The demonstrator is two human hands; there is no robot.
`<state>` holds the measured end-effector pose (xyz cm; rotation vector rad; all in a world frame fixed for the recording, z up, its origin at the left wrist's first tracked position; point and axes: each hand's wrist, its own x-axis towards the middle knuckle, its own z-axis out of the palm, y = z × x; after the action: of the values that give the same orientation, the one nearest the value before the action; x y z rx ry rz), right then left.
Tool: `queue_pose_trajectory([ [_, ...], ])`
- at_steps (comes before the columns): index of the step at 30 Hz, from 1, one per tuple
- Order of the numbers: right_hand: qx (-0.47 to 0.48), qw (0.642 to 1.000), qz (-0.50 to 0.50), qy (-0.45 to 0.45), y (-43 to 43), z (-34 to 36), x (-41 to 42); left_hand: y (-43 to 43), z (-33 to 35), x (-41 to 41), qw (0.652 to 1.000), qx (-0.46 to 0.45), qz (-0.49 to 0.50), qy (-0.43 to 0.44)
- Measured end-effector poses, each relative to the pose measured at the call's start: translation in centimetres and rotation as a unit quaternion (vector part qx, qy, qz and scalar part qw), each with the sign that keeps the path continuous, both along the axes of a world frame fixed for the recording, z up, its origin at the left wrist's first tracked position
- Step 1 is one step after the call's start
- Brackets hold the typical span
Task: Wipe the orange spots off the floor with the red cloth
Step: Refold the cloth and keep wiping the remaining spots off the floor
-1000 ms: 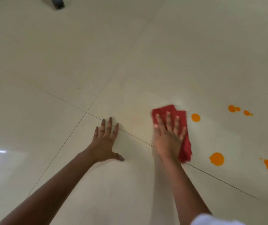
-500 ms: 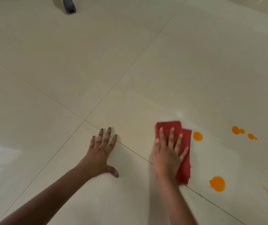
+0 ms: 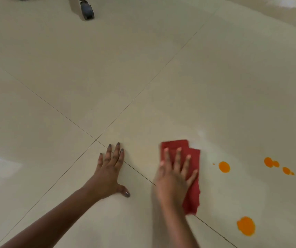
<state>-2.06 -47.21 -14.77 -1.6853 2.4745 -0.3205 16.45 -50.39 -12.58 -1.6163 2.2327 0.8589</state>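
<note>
Presses red cloth (image 3: 193, 197) flat onto floor (image 3: 143, 68) with right hand (image 3: 174, 174), fingers straight. Braces left hand (image 3: 107, 174) alongside, fingers spread. Shows orange spots (image 3: 224, 167) right of cloth.

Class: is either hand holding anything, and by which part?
Nothing is gripped. The right hand presses flat on the red cloth's middle; the left hand rests on bare floor.

Folded red cloth (image 3: 193, 194) flat on cream floor (image 3: 143, 68), orange spots (image 3: 224, 167) near its right.
</note>
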Motion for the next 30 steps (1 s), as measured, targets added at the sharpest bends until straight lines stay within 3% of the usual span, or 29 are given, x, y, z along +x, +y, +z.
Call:
queue_pose_trajectory([
  [2,0.028,0.993,0.116,-0.018,1.3,0.0,4.4,0.1,0.1,-0.2,1.000,0.000,0.005,-0.012],
  [6,0.042,0.967,0.252,-0.002,-8.1,0.3,5.7,-0.1,0.1,0.1,1.000,0.006,0.004,-0.013],
  [10,0.099,0.988,0.112,-0.022,-12.2,0.5,0.3,-0.1,0.0,0.3,1.000,-0.006,0.008,-0.005],
  [14,0.065,0.997,-0.035,0.000,-2.9,-0.2,-1.9,0.1,0.4,0.1,1.000,-0.008,0.004,-0.010],
  [18,0.064,0.997,-0.012,-0.038,5.9,0.4,3.3,0.2,1.2,0.2,1.000,-0.004,-0.004,-0.021],
  [22,0.045,0.999,0.027,0.000,4.8,0.1,2.6,0.3,1.7,-0.2,0.999,0.001,-0.001,-0.033],
  [24,0.041,0.998,0.034,0.030,3.2,-0.2,-0.4,0.7,1.4,-1.8,0.998,-0.031,-0.045,-0.034],
  [27,0.063,0.996,-0.050,0.031,4.3,-1.0,-5.7,1.9,1.3,-5.0,0.982,-0.070,-0.175,-0.031],
  [30,0.030,0.991,-0.129,0.021,10.2,-0.3,-6.2,1.3,1.1,-7.7,0.970,-0.076,-0.227,-0.026],
])
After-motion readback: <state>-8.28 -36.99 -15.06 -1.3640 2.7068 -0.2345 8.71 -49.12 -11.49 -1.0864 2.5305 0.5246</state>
